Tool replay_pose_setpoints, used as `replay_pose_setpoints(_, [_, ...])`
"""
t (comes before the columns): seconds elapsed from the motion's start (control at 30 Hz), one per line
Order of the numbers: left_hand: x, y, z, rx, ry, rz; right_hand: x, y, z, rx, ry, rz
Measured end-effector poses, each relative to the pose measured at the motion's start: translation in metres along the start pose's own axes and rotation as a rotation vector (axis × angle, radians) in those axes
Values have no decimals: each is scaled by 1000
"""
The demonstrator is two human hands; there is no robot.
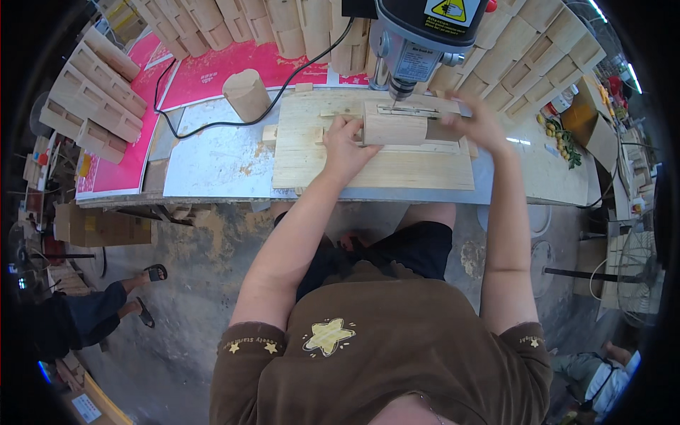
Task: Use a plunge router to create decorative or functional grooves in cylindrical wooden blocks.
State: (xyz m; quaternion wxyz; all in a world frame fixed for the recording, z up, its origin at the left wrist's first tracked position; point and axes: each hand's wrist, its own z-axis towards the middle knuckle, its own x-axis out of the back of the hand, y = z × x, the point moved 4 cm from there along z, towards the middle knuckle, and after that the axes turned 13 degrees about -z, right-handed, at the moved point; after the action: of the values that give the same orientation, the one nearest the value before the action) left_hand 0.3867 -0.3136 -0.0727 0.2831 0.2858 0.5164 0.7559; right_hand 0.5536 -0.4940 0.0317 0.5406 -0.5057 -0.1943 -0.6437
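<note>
Under the drill press (425,32), your left hand (347,145) presses flat, fingers curled over the left end of a rounded wooden block (395,129) lying on the wooden jig board (368,166). Your right hand (476,122) is blurred beyond the block's right end; its grip cannot be told. The bit stands just above the block, no hole visible yet. One similar wooden piece (246,94) stands well to the left.

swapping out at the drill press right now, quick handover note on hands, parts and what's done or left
Left hand: pressing on the curved wooden block on the wooden jig board.
Right hand: at the block's right end, blurred, grip unclear.
Drill press: bit sits just above the block's back edge.
Done: block seated on the jig. Left: whether a hole is drilled can't be seen.
Another curved block stands on the bench.
</note>
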Motion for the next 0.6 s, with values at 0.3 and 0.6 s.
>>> replay_pose_setpoints(0.3, [120, 16, -15, 106, -154, -297, -24, -20, -51, -124, -213, 310])
replay_pose_setpoints(0.6, [291, 37, -45, 341, 280, -64, -37, -20, -72, -181, -176, 322])
